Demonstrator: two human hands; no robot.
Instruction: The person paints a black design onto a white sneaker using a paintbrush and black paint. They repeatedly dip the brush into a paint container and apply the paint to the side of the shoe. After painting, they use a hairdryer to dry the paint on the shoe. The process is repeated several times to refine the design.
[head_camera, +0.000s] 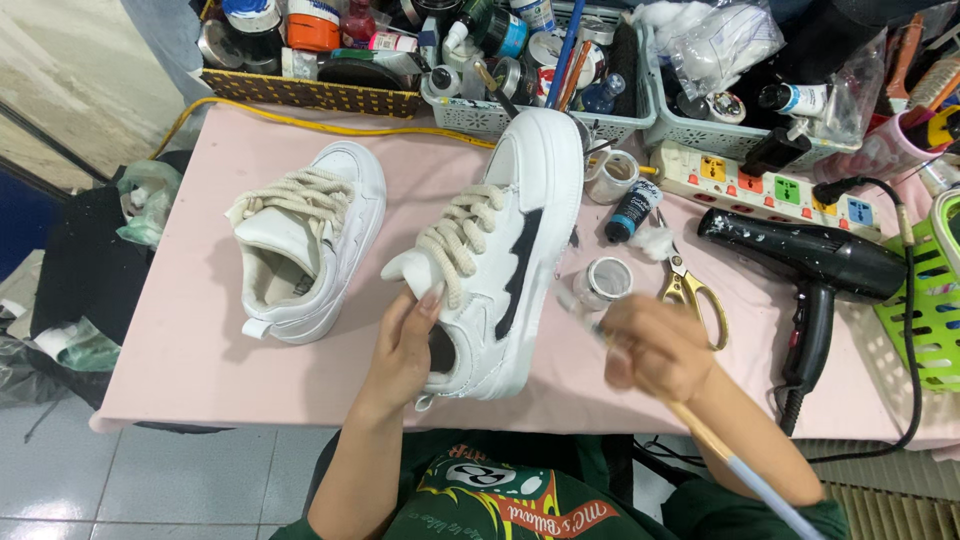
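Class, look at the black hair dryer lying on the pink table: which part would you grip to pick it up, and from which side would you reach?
Probably grip the hair dryer by its handle, reaching in from the table's near edge. The handle is narrow, points toward that edge and lies clear, while the barrel is wider and the cord trails off the handle's end.

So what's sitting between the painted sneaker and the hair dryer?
Head view: a small open jar, gold-handled scissors, a dark paint bottle and the right hand.
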